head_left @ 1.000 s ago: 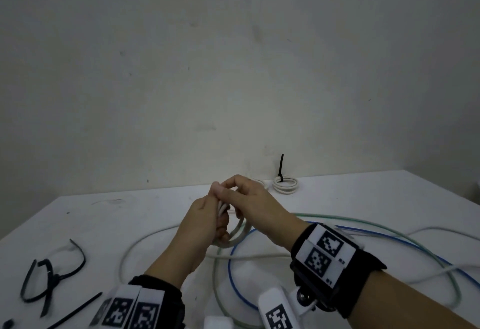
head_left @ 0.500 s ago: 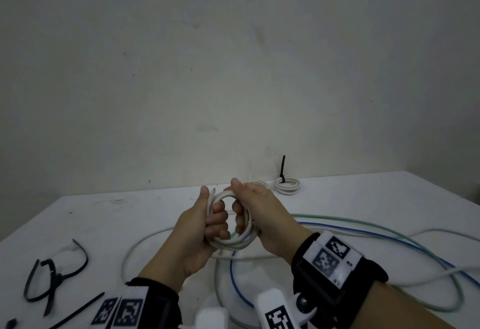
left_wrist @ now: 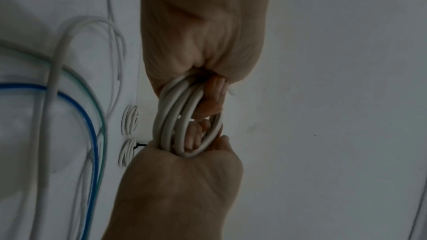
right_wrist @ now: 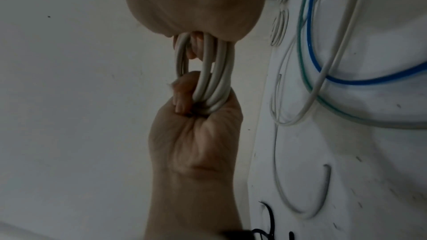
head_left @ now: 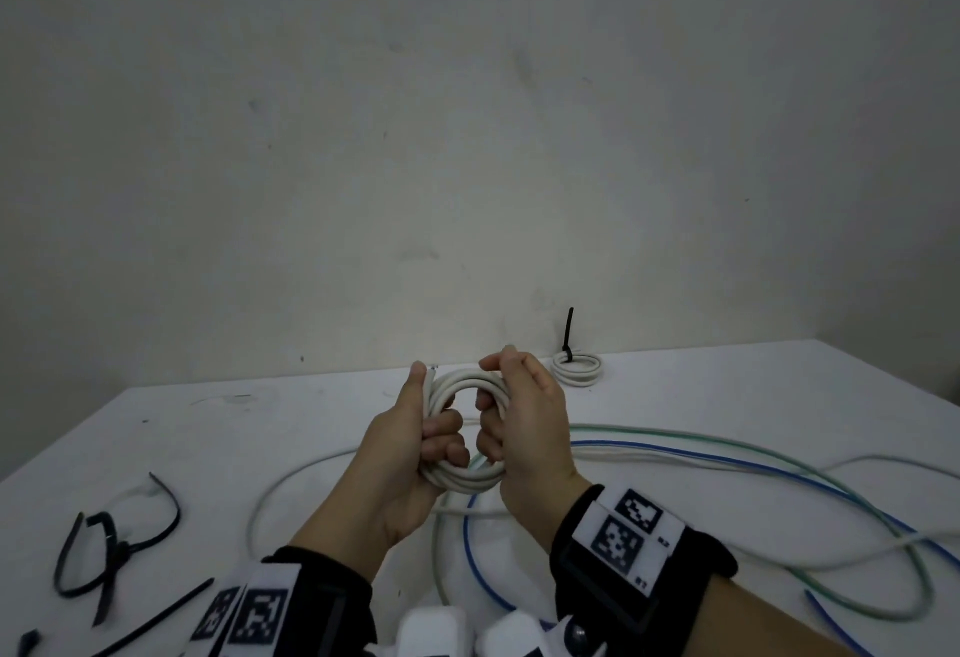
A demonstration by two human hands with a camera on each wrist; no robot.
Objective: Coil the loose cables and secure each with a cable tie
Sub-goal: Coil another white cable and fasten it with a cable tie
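I hold a white cable coil [head_left: 464, 480] of several loops upright above the table, its opening facing me. My left hand [head_left: 410, 454] grips the coil's left side, thumb up along the rim, with a cable end poking out by the thumb tip. My right hand [head_left: 524, 428] grips the right side, fingers curled through the opening. In the left wrist view the coil [left_wrist: 171, 121] runs between my left hand [left_wrist: 203, 43] and my right hand [left_wrist: 180, 180]. In the right wrist view the coil [right_wrist: 215, 72] shows edge-on. Black cable ties [head_left: 104, 547] lie at the table's left front.
A tied white coil [head_left: 577, 369] with an upright black tie [head_left: 568, 331] sits at the back by the wall. Loose green cable [head_left: 727, 443], blue cable [head_left: 701, 456] and white cable [head_left: 649, 459] sprawl over the white table [head_left: 779, 396] to the right and beneath my hands.
The coil has been turned up so its opening faces me. My hands moved from a close clasp above it to opposite sides of the ring.
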